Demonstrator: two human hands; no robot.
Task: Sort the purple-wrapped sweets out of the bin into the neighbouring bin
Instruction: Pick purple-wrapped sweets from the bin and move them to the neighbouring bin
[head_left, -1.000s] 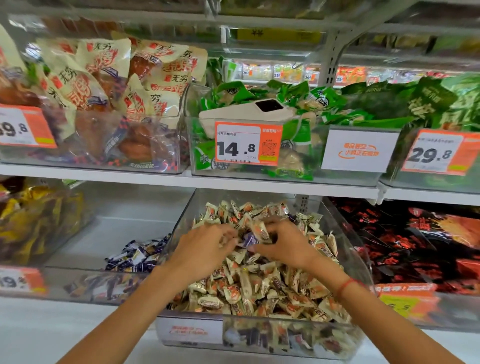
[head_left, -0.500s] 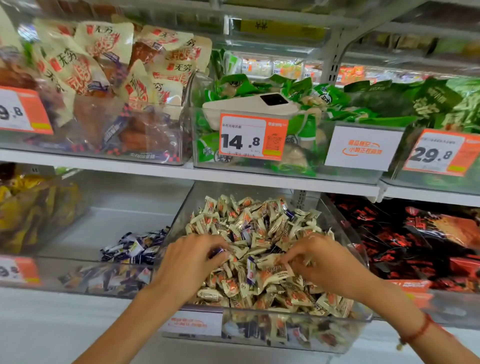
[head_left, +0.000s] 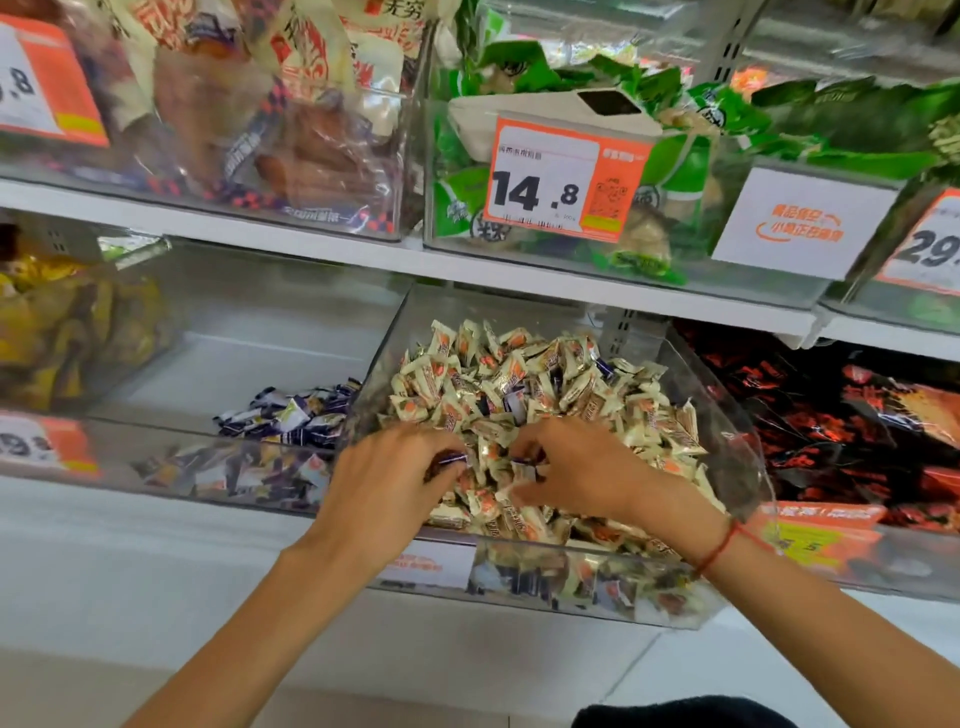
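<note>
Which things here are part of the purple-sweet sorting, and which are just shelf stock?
In the job: mixed bin of cream sweets; purple sweets still in it; neighbouring bin with the purple pile; left hand pinching a purple sweet; right hand.

Lying about: green packs, red-black packs, yellow packs, 14.8 tag.

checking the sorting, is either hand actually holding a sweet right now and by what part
The left hand pinches a purple-wrapped sweet between its fingertips; which part cannot be told. The right hand digs in the pile; whether it holds anything cannot be told.
</note>
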